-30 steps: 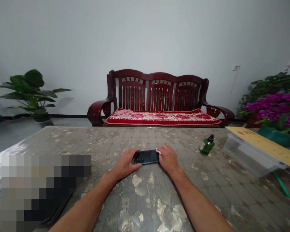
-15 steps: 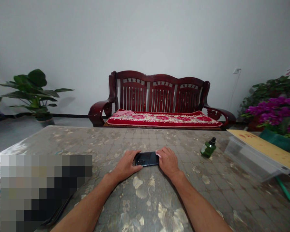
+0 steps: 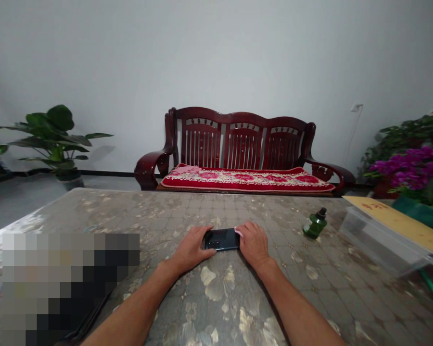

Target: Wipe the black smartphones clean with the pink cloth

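A dark phone (image 3: 222, 239) lies flat, back side up, on the patterned table (image 3: 159, 211). My left hand (image 3: 192, 247) rests on the table with its fingers curled over the phone's left end. My right hand (image 3: 253, 242) lies against the phone's right end, its fingers closed on a small pink cloth (image 3: 238, 232) that peeks out at the phone's top right corner.
A small green bottle (image 3: 314, 224) stands right of the hands. A clear plastic bin (image 3: 382, 238) with a yellow envelope (image 3: 400, 222) on it sits at the table's right edge. Beyond the table are a wooden bench (image 3: 240, 154) and potted plants (image 3: 52, 139).
Both hands and the phone stay together on the table. The view has shifted slightly, so everything sits a little right and lower in the picture.
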Motion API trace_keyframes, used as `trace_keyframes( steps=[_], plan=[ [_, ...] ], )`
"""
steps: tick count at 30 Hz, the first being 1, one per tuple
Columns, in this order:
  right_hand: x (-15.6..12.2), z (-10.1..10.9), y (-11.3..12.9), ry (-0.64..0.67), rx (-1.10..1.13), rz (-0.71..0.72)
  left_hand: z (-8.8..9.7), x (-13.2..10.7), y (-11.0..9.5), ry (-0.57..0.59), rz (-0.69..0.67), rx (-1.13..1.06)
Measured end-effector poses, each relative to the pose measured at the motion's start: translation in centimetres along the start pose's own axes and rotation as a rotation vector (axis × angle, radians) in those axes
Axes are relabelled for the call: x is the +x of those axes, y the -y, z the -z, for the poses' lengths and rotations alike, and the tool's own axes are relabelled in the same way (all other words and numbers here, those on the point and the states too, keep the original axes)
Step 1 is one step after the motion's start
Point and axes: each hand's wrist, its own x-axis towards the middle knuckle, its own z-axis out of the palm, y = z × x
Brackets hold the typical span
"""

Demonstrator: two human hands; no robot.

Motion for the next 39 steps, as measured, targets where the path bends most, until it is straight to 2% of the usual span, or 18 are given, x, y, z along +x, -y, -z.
trace_keyframes(
  steps=[5,11,17,23,29,35,39],
  plan=[
    [0.0,0.2,0.0,0.03,0.027,0.118,-0.2,0.0,0.2,-0.005,0.011,0.001],
    [0.2,0.1,-0.7,0.008,-0.021,-0.008,0.1,0.0,-0.3,0.018,0.021,0.007],
    [0.1,0.2,-0.1,0.046,0.026,0.13,0.0,0.0,-0.3,0.006,0.017,-0.001],
    [0.8,0.0,-0.5,0.038,-0.016,0.004,0.1,0.3,-0.4,0.018,0.033,-0.025],
    [0.8,0.2,1.1,0.088,0.04,0.162,0.1,0.5,-0.4,0.043,0.038,-0.04],
    [0.9,0.1,0.2,0.062,-0.015,0.032,0.0,0.4,-0.3,0.041,0.052,-0.035],
    [0.6,-0.3,0.1,0.04,-0.014,0.067,-0.1,0.4,-0.3,0.027,0.052,-0.042]
  ],
)
